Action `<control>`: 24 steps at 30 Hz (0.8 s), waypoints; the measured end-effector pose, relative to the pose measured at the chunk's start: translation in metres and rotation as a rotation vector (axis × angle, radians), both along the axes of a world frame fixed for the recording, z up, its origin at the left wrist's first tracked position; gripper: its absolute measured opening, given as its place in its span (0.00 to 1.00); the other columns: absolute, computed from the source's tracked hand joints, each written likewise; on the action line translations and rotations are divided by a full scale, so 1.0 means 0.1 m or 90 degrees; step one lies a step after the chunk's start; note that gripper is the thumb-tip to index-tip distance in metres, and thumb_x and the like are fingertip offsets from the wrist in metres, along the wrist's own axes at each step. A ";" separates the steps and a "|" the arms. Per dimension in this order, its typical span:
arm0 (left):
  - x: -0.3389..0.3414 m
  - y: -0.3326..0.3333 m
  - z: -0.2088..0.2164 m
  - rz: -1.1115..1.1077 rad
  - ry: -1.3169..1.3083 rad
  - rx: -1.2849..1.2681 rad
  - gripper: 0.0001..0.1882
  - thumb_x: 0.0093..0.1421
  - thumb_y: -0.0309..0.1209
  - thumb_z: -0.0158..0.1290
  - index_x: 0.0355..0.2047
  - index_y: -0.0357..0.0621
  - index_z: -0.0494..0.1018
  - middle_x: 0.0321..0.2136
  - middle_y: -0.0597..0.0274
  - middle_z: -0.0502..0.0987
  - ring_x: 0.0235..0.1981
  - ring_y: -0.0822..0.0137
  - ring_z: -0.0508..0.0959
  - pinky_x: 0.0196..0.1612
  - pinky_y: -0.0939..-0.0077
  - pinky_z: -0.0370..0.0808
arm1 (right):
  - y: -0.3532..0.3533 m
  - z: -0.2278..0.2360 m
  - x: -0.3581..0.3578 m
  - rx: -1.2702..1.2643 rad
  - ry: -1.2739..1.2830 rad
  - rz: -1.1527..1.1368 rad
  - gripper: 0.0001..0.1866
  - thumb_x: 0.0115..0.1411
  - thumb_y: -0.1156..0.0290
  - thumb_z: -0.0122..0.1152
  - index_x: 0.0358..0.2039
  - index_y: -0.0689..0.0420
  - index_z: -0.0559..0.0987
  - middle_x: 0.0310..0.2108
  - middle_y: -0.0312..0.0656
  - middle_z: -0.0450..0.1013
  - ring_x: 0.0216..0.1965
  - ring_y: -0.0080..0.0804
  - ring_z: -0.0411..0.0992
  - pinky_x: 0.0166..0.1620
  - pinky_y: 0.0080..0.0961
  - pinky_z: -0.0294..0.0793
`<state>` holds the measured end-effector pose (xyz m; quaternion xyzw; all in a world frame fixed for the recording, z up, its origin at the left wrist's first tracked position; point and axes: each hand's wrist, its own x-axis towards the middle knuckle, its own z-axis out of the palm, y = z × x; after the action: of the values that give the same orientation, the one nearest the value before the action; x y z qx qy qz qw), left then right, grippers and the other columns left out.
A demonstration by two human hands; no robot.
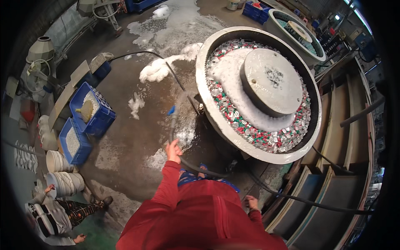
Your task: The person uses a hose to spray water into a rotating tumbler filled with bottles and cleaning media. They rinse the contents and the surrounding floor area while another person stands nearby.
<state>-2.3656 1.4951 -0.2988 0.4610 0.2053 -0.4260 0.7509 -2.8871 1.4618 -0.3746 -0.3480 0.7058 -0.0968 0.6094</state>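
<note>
Okay, we see left hand (173,151) gripping the grey hose (173,126), blue valve (171,110) atop, left of frame centre; right hand (251,203), lower right of centre, grip we can't tell. Round tub (201,75) of coloured pieces (273,139) upper right.

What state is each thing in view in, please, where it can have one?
Flexible grey hose: bent, held near its blue lever
Left bare hand: closed around the hose
Right bare hand: lowered, curled, contents unclear
Round pale-rimmed tub: open-topped, holding white foam and small red, green and pale pieces
Flat round grey hub: speckled dark
Two rectangular blue plastic crates: open, holding mostly white contents
Brown-grey concrete floor: wet, foam-patched
</note>
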 end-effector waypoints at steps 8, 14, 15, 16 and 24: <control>0.24 0.38 0.12 0.258 0.024 0.074 0.16 0.47 0.30 0.57 0.29 0.53 0.59 0.08 0.77 0.48 0.07 0.79 0.48 0.11 0.82 0.46 | -0.40 -0.18 0.29 0.098 0.046 0.102 0.10 0.52 0.64 0.55 0.31 0.57 0.74 0.21 0.43 0.71 0.17 0.34 0.69 0.18 0.32 0.70; 0.51 0.73 -0.10 0.238 0.085 0.010 0.13 0.48 0.31 0.55 0.21 0.51 0.59 0.07 0.74 0.53 0.06 0.79 0.51 0.10 0.82 0.47 | -0.71 -0.15 0.53 0.050 -0.036 0.040 0.10 0.56 0.67 0.50 0.38 0.54 0.72 0.23 0.40 0.71 0.17 0.28 0.68 0.19 0.27 0.69; 0.55 0.72 -0.10 0.220 0.083 -0.006 0.13 0.48 0.31 0.55 0.20 0.50 0.59 0.07 0.74 0.53 0.05 0.79 0.51 0.10 0.82 0.48 | -0.71 -0.15 0.56 0.063 -0.011 0.045 0.10 0.56 0.66 0.50 0.37 0.54 0.72 0.23 0.41 0.71 0.17 0.30 0.69 0.19 0.29 0.70; 0.62 0.70 -0.10 0.200 0.082 -0.022 0.13 0.48 0.31 0.54 0.19 0.50 0.59 0.07 0.74 0.54 0.05 0.79 0.52 0.10 0.82 0.48 | -0.70 -0.14 0.61 0.073 0.019 0.046 0.10 0.56 0.66 0.51 0.37 0.54 0.72 0.23 0.41 0.71 0.18 0.31 0.70 0.20 0.30 0.71; 1.63 0.36 -0.01 0.152 0.012 -0.032 0.12 0.48 0.30 0.54 0.17 0.51 0.60 0.05 0.77 0.52 0.05 0.79 0.51 0.10 0.81 0.47 | -0.35 0.02 1.63 0.094 0.069 0.103 0.12 0.56 0.71 0.46 0.40 0.54 0.72 0.30 0.46 0.72 0.25 0.40 0.72 0.24 0.36 0.73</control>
<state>-2.2028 1.5316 -0.2998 0.4104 0.2553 -0.3431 0.8054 -2.7242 1.4270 -0.3722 -0.3630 0.7126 0.0241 0.5999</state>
